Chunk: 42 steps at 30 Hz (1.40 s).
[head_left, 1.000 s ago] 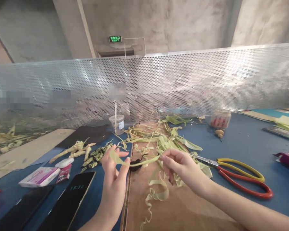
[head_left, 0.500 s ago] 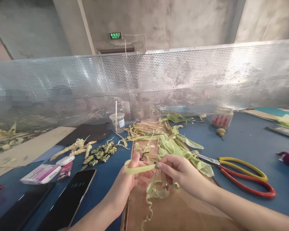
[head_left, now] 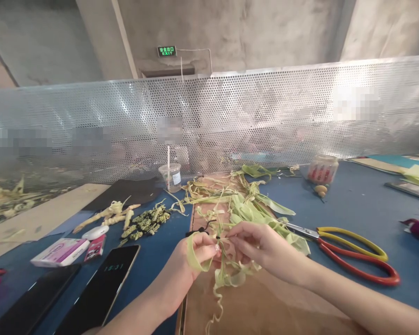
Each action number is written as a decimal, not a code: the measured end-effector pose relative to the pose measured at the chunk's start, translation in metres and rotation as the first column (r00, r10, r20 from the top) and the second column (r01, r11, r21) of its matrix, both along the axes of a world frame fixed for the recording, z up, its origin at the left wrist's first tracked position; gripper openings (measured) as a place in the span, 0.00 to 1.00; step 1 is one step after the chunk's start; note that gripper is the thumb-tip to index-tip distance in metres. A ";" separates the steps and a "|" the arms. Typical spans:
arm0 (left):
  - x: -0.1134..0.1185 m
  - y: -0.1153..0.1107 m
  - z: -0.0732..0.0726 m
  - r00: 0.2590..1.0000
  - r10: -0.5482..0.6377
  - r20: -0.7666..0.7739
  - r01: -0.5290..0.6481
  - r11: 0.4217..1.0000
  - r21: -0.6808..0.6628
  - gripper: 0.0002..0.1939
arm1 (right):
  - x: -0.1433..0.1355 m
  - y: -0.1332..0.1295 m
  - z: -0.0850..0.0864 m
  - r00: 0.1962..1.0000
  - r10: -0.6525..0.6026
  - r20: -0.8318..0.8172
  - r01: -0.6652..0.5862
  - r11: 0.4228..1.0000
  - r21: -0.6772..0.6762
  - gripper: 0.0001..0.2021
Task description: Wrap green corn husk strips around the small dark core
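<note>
My left hand (head_left: 190, 260) is closed in a pinch on a pale green corn husk strip (head_left: 194, 258), which loops around its fingers. Close beside it, the fingertips of my right hand (head_left: 265, 249) are pressed together on the same small bunch of husk strips, partly hidden behind the fingers. A dark tie (head_left: 218, 237) shows at the bunch's neck. Below the hands hang curled husk ends (head_left: 226, 279), one trailing in a thin wavy tail over the brown board (head_left: 258, 307).
Loose green husks (head_left: 247, 209) lie just beyond my hands. Scissors (head_left: 356, 253) with red and yellow handles rest at right, near a glass jar (head_left: 321, 170). Phones (head_left: 101, 284), a pink-white packet (head_left: 60, 252) and a plastic cup (head_left: 171, 177) stand left. A perforated metal screen (head_left: 223, 121) rises behind.
The strip that stretched across between my hands now curls around my left hand's fingers. My left hand has moved in closer and pinches at the bunch's dark tie.
</note>
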<state>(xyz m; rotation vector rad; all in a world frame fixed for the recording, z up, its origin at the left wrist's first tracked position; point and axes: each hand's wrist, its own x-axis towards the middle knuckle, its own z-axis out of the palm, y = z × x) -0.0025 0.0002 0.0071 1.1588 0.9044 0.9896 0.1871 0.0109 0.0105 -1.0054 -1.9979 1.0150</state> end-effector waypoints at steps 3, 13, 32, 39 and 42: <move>-0.002 0.002 -0.001 0.991 -0.069 0.111 0.071 0.997 -0.021 0.06 | 0.009 0.005 0.008 0.984 -0.077 0.160 0.038 0.971 0.235 0.11; -0.001 0.011 -0.023 0.964 -0.191 0.185 0.213 0.971 -0.106 0.07 | 0.011 0.056 0.076 0.845 -0.023 0.535 -0.390 0.658 0.644 0.14; -0.001 0.005 -0.010 0.950 -0.054 0.308 0.110 0.980 -0.166 0.05 | -0.025 0.002 0.018 0.962 -0.119 0.245 0.124 0.992 -0.006 0.19; -0.002 0.005 -0.009 0.971 -0.108 0.212 0.142 0.978 -0.152 0.04 | -0.025 0.004 0.002 0.993 -0.074 -0.097 0.045 0.962 -0.268 0.10; -0.001 0.003 -0.008 0.978 -0.113 0.174 0.140 0.978 -0.155 0.03 | -0.022 0.001 -0.002 0.986 -0.066 -0.151 0.016 0.952 -0.307 0.06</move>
